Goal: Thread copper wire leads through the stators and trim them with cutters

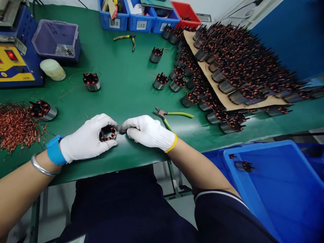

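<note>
My left hand [86, 139], in a white glove, is wrapped round a motor stator [108, 138] with copper windings, its open bore turned up toward me. Fine wires trail from the stator over the glove. My right hand [149, 132], also gloved, is closed in a pinch just right of the stator, its fingertips smudged dark. Whatever lies between those fingers is too small to make out. Behind the right hand lie green-handled cutting pliers [162, 114], jaws pointing up and left.
Copper wire scraps [17, 126] heap at the left beside another stator [44, 110]. Many stators [235, 60] crowd a cardboard sheet [215, 89] at the right. Yellow-handled pliers [130, 37] lie near blue bins [115, 23]. A blue tub [275, 189] stands below the table's right edge.
</note>
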Available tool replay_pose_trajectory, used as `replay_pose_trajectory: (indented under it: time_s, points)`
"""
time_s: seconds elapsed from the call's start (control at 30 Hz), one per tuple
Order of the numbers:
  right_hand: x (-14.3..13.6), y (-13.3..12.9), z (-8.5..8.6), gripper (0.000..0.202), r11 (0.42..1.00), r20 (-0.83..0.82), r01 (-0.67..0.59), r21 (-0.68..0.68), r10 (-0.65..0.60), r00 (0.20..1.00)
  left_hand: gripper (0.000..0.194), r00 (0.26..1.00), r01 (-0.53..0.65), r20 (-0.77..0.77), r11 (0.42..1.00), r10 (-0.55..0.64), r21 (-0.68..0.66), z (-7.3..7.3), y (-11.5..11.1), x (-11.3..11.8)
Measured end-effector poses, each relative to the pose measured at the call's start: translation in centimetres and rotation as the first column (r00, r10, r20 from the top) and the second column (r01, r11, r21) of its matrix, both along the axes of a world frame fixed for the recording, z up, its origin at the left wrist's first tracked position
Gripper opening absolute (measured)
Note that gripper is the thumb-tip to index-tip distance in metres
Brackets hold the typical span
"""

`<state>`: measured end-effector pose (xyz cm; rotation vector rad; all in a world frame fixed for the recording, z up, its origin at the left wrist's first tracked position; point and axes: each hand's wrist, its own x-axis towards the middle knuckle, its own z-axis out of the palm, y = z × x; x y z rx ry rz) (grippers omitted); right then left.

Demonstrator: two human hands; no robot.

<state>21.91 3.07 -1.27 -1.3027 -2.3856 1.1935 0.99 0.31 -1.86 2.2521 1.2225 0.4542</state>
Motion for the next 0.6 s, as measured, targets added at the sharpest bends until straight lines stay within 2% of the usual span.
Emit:
replay_pose_trajectory:
  time_s: [0.1, 0.27, 0.33, 0.4, 0.53, 0.6]
  points:
    - [0.1, -0.1, -0.2, 0.029, 0.999, -0.024, -0.012, -0.036, 0.011, 1.000, 0.035, 1.000, 0.001, 0.017, 1.000, 0.000, -0.013, 0.1, 0.0, -0.2]
    - [0.3, -0.6, -0.5, 0.028, 0.970, -0.071, 0.030, -0.242, -0.048, 0.996, 0.031, 1.000, -0.009, 0.000, 0.998, 0.008, 0.058, -0.4, 0.2, 0.0]
    - [0.2, -1.0, -0.4, 0.027, 0.960, -0.060, 0.038, -0.279, -0.057, 0.997, 0.029, 1.000, 0.001, 0.000, 0.998, -0.001, 0.066, -0.6, 0.3, 0.0]
    - [0.0, -1.5, -0.1, 0.028, 0.973, -0.020, 0.031, -0.229, -0.037, 0.999, 0.028, 1.000, 0.001, 0.014, 0.998, -0.002, 0.064, -0.8, 0.4, 0.0]
    - [-0.2, -1.9, 0.5, 0.027, 0.999, 0.129, -0.021, -0.044, 0.026, 0.991, 0.024, 0.999, 0.011, 0.050, 0.998, -0.014, 0.065, -1.1, 0.6, 0.0]
    - [-0.2, -1.4, 0.7, 0.024, 0.994, 0.127, -0.057, -0.096, 0.069, 0.989, 0.023, 0.998, 0.027, 0.057, 0.997, -0.031, 0.071, -1.3, 0.6, 0.0]
